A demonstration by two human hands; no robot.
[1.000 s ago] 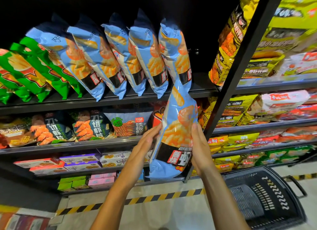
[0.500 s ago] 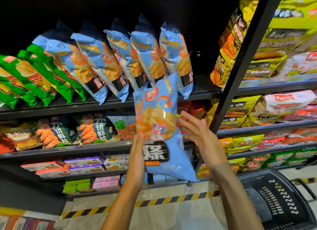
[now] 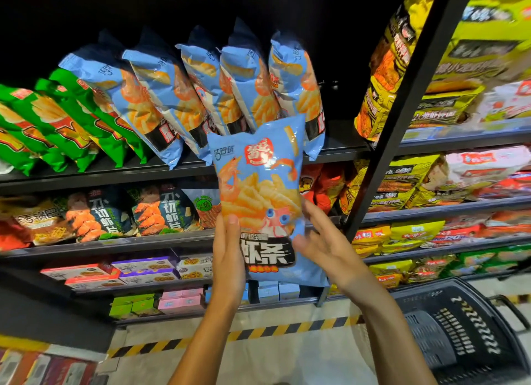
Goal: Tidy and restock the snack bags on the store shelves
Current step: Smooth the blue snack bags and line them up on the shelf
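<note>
A: What's changed in the last second?

B: The bag (image 3: 258, 195) was edge-on between both palms; now its front faces us, upright, just below the blue row (image 3: 201, 97) at twelve o'clock.

A: And the hands?

B: Left hand (image 3: 228, 258) grips its lower left edge, thumb on the front. Right hand (image 3: 321, 241) is loose, fingers spread, touching the right edge at three o'clock.

A: Meaning?

B: Probably oriented for shelving, beside the row's right end.

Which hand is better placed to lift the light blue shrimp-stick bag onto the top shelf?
Probably left: the left hand grips the light blue shrimp-stick bag, while the right hand is open beside it.
</note>
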